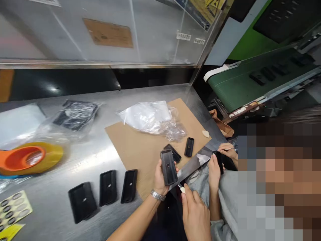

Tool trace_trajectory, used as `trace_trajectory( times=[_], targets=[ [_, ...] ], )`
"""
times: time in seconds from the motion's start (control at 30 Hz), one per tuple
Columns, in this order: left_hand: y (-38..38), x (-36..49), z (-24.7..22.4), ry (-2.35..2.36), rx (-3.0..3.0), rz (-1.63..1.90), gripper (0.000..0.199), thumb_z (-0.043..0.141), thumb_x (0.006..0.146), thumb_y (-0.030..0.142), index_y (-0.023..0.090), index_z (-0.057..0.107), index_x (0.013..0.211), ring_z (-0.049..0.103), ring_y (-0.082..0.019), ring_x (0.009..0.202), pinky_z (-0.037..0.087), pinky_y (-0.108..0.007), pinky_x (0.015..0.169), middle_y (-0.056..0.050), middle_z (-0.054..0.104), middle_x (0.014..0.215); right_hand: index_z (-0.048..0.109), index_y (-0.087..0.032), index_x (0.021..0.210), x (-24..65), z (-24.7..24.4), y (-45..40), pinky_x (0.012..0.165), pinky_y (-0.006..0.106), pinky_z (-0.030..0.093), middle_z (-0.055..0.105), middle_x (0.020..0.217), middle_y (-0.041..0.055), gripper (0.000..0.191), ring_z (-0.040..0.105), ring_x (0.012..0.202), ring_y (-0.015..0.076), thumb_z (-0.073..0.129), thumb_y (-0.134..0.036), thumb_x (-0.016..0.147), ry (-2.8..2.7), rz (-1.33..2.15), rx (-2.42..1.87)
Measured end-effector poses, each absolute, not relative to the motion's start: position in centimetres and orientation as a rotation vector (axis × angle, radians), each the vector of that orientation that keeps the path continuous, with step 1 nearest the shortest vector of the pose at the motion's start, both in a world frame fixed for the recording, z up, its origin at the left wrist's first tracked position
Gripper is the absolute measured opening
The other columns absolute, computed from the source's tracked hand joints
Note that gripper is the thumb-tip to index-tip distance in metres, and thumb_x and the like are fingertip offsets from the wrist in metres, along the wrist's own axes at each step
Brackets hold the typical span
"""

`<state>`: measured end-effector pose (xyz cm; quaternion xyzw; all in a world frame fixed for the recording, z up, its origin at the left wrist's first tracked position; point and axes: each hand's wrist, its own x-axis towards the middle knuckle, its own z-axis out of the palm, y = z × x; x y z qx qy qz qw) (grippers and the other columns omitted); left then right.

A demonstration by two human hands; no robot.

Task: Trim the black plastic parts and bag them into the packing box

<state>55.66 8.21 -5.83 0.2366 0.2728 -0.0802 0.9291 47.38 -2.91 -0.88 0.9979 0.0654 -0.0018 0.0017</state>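
Note:
My left hand (158,177), a metal watch on its wrist, grips a black rectangular plastic part (169,169) above the sheet of cardboard (120,137). Closed around a small knife-like tool with a pale handle (182,189), my right hand (197,212) is just below; the tool's thin metal tip is at the part's lower corner, and I cannot tell whether it touches. Two similar black parts (189,147) lie behind on the cardboard, one partly covered by the held part. Left of my arm, three more black trays (108,188) rest on the metal table.
A co-worker's hands (214,169) hold a dark part close on the right. Crumpled plastic bags (147,117) lie on the cardboard. An orange and yellow tape roll (50,155) and a sticker sheet (16,207) are at left. A green conveyor belt (230,83) runs at upper right.

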Motion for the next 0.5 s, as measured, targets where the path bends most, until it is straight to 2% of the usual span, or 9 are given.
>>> trace_trajectory(
  times=[0.2, 0.5],
  targets=[
    [7.3, 56.0, -6.0, 0.61, 0.54, -0.187, 0.037, 0.042, 0.076, 0.044, 0.013, 0.06, 0.079, 0.06, -0.017, 0.05, 0.048, -0.026, 0.046, -0.004, 0.066, 0.066, 0.05, -0.024, 0.115, 47.5, 0.2, -3.0, 0.053, 0.029, 0.047, 0.062, 0.083, 0.0046, 0.03, 0.063, 0.068, 0.0204, 0.034, -0.026, 0.088, -0.01, -0.205, 3.172],
    [6.1, 56.1, -4.8, 0.582, 0.581, -0.219, 0.035, 0.046, 0.072, 0.045, 0.014, 0.06, 0.08, 0.06, -0.017, 0.05, 0.048, -0.026, 0.046, -0.003, 0.066, 0.068, 0.049, -0.025, 0.114, 46.8, 0.2, -3.8, 0.052, 0.031, 0.048, 0.062, 0.082, 0.0047, 0.031, 0.063, 0.067, 0.0216, 0.035, -0.025, 0.087, -0.121, -0.123, 3.22]
  ],
)
